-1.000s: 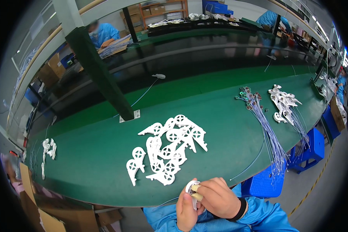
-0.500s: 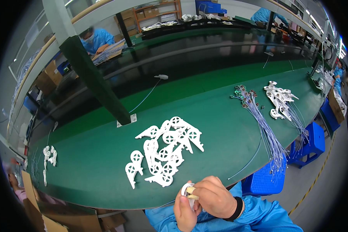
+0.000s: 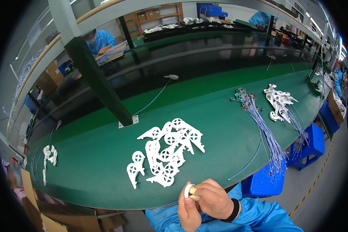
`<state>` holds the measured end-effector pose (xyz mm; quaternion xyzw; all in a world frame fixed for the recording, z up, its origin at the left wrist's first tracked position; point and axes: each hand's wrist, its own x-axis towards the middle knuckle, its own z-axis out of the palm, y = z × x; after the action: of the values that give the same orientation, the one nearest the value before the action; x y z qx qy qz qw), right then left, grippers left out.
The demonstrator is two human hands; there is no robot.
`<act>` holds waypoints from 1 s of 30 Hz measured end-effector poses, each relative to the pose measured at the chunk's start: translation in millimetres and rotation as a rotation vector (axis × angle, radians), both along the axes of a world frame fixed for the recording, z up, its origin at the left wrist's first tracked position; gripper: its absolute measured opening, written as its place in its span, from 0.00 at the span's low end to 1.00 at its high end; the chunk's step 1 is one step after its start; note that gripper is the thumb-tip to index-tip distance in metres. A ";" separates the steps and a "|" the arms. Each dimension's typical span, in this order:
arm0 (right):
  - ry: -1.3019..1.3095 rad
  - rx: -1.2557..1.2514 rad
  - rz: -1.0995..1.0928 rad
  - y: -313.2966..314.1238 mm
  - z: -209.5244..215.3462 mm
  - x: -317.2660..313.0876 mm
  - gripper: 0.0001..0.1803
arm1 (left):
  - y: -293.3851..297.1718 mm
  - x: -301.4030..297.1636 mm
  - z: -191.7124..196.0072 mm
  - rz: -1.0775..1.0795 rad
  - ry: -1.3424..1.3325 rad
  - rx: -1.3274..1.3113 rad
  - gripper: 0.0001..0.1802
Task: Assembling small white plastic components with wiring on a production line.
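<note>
Low in front of me, just off the table's near edge, my left hand (image 3: pixel 189 214) grips a white plastic housing (image 3: pixel 187 190) by its round end. My right hand (image 3: pixel 215 199), with a dark band at the wrist, bends its fingers against the open side of that round end. Pale yellow finger covers (image 3: pixel 193 197) sit on its fingertips, pinched together; whatever lies between them is hidden. A thin cable (image 3: pixel 169 203) runs out to the left of my hands. Beyond them, many similar white housings (image 3: pixel 167 154) with spoked round ends lie in a loose group on the green table (image 3: pixel 92 170).
A bundle of thin cables (image 3: pixel 262 135) with small round ends hangs over the table's right edge. Beside it lie white housings with cables (image 3: pixel 278 101); a few more white parts (image 3: pixel 49 156) lie far left. Blue stools (image 3: pixel 263 181) stand at right. A green post (image 3: pixel 100 85) rises mid-table.
My hands stay together at the near edge; the housing has turned slightly and my left thumb now lies across its rim. The whole view has shifted slightly.
</note>
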<state>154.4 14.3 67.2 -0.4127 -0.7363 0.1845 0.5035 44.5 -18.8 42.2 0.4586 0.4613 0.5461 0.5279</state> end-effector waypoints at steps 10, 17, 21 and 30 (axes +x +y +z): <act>-0.198 -0.035 0.000 14.3 50.5 19.9 0.14 | 23.6 -22.2 33.6 -0.163 -0.624 -0.599 0.24; -0.272 -0.022 0.073 11.3 42.7 24.8 0.15 | 22.5 -17.7 39.2 -0.177 -0.564 -0.564 0.24; -0.397 0.003 0.017 10.6 40.4 16.2 0.24 | 17.5 -9.7 36.4 -0.091 -0.487 -0.494 0.23; -0.365 0.041 0.189 28.3 30.6 17.4 0.18 | 20.5 -6.7 32.0 -0.086 -0.386 -0.366 0.19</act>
<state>171.8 42.6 97.8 -0.3580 -0.8544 0.1382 0.3502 37.8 1.7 74.1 0.2621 0.4233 0.5078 0.7030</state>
